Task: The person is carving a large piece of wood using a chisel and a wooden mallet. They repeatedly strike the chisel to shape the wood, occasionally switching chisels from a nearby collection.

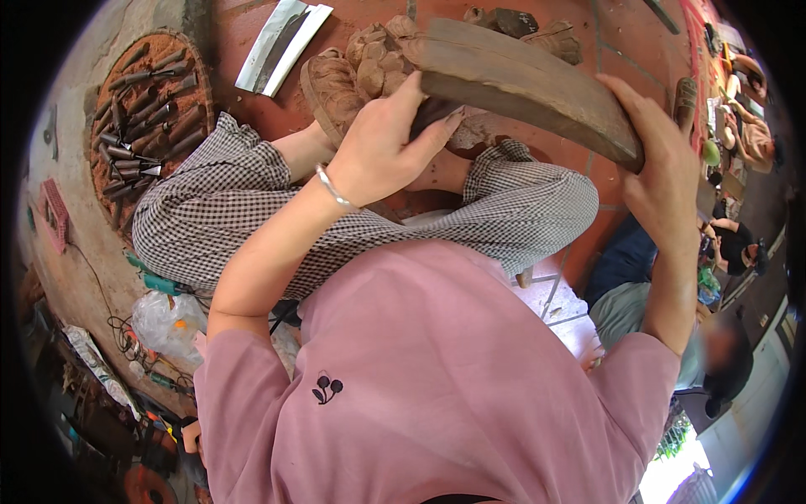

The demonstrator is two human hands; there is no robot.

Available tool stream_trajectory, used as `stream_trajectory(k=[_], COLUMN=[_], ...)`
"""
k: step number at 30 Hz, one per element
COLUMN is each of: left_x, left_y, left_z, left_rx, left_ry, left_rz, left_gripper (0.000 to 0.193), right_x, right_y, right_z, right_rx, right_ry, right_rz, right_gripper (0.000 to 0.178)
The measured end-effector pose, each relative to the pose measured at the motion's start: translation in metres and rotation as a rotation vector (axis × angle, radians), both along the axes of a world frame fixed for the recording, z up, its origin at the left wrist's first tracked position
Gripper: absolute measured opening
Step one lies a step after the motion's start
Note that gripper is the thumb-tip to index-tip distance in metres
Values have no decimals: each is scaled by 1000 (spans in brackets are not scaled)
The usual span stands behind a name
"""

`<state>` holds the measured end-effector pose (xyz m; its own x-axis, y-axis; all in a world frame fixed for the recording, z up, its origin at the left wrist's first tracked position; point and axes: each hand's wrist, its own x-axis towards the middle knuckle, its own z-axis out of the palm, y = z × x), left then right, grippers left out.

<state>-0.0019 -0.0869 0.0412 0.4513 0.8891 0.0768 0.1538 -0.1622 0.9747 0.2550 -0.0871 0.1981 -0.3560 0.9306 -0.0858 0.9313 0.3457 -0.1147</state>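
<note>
A long, thick brown wooden block (529,88), slightly curved, is held up in front of me above the floor. My right hand (659,151) grips its right end, with the thumb along the near side. At the block's left end, my left hand (390,143) is closed, its fingers partly hidden by the wood and its thumb underneath. A dark patch shows between that thumb and fingers; I cannot tell what it is. Behind the left hand lies a carved wooden piece (332,84) with rounded, swirling relief, partly covered by the hand and block.
Many chisels (151,109) lie in a sawdust-strewn oval at the left. A white and dark strip (281,50) rests on the red tiles near the carving. Dark wood pieces (512,23) lie beyond the block. A clear plastic bag (168,319) is at lower left. Several other people sit at the right.
</note>
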Motion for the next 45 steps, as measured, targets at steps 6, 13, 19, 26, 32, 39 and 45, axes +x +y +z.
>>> stream_trajectory(k=[6,13,19,26,32,39,45], left_x=[6,-3,-9,-9,-8,-23,-22], left_y=[-7,4,48,43,41,42,38], left_z=[-2,11,9,-1,-6,-9,-21], left_rx=[63,-589,-519,-306,-149,76,105], left_ry=[621,-336,-505,-479,-477,-89,-38], left_rz=[-226,-252,204,246,173,82,67], left_gripper=[57,22,21,31,30,26,22], right_x=[53,82,78,58,34,18,11], right_y=[-45,-73,-48,2,35,48,52], right_z=[-57,-94,-83,-55,-30,0,7], right_rx=[-292,-437,-373,-255,-181,-57,-17], right_ry=[460,594,574,509,393,248,205], right_rz=[-513,-785,-632,-341,-65,185,281], right_gripper=[61,64,61,62,61,61,61])
